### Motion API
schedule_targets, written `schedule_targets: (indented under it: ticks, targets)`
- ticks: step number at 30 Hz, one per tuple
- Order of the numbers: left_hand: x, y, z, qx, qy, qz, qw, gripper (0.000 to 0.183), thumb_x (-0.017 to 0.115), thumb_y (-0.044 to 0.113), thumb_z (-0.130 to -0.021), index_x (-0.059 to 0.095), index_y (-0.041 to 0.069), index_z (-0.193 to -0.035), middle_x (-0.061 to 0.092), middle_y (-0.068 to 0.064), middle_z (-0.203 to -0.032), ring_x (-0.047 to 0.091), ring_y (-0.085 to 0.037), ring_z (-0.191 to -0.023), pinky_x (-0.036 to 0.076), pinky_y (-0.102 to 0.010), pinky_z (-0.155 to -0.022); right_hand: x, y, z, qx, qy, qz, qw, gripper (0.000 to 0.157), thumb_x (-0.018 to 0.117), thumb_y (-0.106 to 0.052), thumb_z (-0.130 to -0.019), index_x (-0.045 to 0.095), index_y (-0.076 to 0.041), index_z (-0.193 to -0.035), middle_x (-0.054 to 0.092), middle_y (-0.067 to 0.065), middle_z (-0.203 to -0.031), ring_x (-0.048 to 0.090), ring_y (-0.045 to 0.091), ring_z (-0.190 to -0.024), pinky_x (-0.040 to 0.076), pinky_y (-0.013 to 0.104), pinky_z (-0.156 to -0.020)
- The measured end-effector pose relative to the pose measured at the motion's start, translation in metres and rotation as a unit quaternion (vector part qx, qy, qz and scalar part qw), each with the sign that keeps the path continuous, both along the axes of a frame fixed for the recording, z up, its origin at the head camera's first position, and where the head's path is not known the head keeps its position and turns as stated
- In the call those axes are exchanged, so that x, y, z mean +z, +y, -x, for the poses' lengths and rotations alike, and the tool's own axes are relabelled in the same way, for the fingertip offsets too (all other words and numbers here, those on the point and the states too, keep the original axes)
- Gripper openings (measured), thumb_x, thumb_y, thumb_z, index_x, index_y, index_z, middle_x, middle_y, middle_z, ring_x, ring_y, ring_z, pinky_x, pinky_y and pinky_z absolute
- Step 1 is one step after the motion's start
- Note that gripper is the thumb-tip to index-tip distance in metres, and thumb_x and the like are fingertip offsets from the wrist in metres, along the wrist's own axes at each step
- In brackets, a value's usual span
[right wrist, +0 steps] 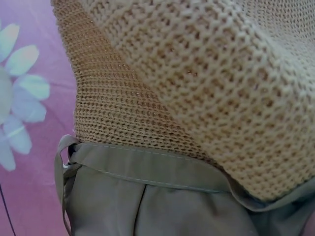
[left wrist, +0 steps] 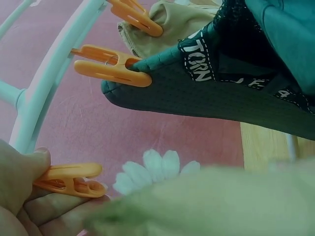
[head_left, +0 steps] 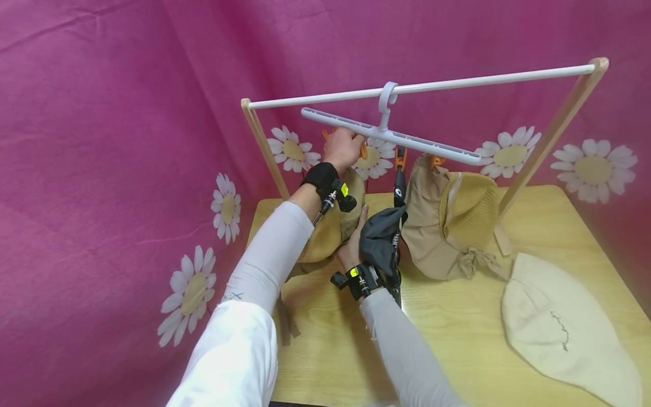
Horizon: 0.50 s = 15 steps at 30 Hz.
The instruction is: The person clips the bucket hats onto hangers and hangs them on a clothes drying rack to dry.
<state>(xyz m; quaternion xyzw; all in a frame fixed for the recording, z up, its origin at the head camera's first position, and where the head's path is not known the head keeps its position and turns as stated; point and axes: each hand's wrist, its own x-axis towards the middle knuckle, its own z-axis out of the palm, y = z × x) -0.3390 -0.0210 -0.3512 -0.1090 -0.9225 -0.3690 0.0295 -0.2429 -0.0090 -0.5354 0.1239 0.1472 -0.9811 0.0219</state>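
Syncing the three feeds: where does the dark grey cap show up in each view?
Head: the dark grey cap hangs mid-frame from an orange clip, just above the right hand.
Left wrist: it fills the upper right, its edge pinched by an orange clip.
Right wrist: not in view, only the knitted tan hat.
Shared landmark: the daisy-print pink cloth.
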Motion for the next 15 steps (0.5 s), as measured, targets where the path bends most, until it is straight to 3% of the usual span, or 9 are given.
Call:
schedule_targets:
  ticks: [4, 9, 15]
  targets:
    - [0.0, -0.001, -0.001, 0.004, 0.005, 0.003, 1.0, 0.044, 0.054, 0.036, -0.11, 0.065, 0.013, -0.074, 0.056, 0.003, -0.065, 0.051, -0.015, -0.059, 0.035, -0.027, -0.057, 0.004, 0.005, 0.001, -0.021, -0.006, 0.054, 0.998, 0.072, 0.045, -0.069, -0.103, 0.046, -0.02, -0.155, 0.052, -0.001, -0.155, 0.05, 0.015, -0.14, 0.039, 0.031, -0.116]
    - [-0.001, 0.0, -0.002, 0.005, 0.009, 0.009, 0.9999, 0.045, 0.054, 0.038, -0.11, 0.068, 0.013, -0.075, 0.058, 0.003, -0.064, 0.053, -0.015, -0.059, 0.036, -0.027, -0.057, 0.005, 0.011, 0.003, -0.06, -0.015, 0.103, 0.993, 0.064, 0.045, -0.063, -0.106, 0.049, -0.019, -0.153, 0.058, 0.0, -0.147, 0.055, 0.015, -0.133, 0.04, 0.031, -0.114]
    - [-0.002, -0.001, -0.003, 0.005, 0.01, 0.011, 0.9999, 0.046, 0.054, 0.038, -0.11, 0.07, 0.012, -0.075, 0.058, 0.003, -0.062, 0.052, -0.015, -0.058, 0.037, -0.027, -0.056, 0.008, 0.014, 0.01, -0.108, -0.032, 0.103, 0.988, 0.059, 0.048, -0.057, -0.107, 0.052, -0.016, -0.149, 0.059, 0.001, -0.146, 0.056, 0.017, -0.133, 0.043, 0.034, -0.112]
